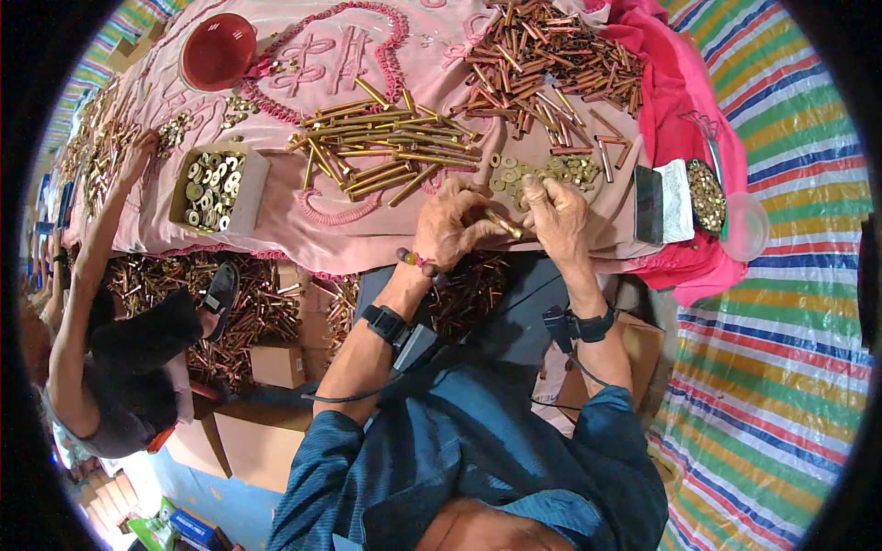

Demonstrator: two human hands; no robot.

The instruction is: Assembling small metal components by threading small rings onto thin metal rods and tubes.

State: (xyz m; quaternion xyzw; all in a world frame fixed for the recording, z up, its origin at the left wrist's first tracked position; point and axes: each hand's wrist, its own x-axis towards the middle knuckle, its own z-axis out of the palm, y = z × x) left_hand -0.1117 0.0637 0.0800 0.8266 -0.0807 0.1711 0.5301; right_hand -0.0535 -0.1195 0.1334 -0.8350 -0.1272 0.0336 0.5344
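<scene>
My left hand (450,225) is closed around a gold-coloured bolt (503,223), with one end sticking out past the fingertips toward my right hand. Close beside it, my right hand (559,220) has its thumb and fingers pinched together; whatever is between them is too small to tell. Just beyond both hands, a patch of small nuts and washers (570,172) is spread on the pink cloth (367,230). A loose pile of long gold bolts (386,147) lies past my left hand. Farther back on the right is a heap of coppery metal tubes (542,64).
A small carton of washers (246,197) and a red bowl (219,52) are on the left. To the right lie a phone (649,207), a tray of small parts (706,197) and a clear tub (746,228). A co-worker's hand (141,151) reaches among parts at far left.
</scene>
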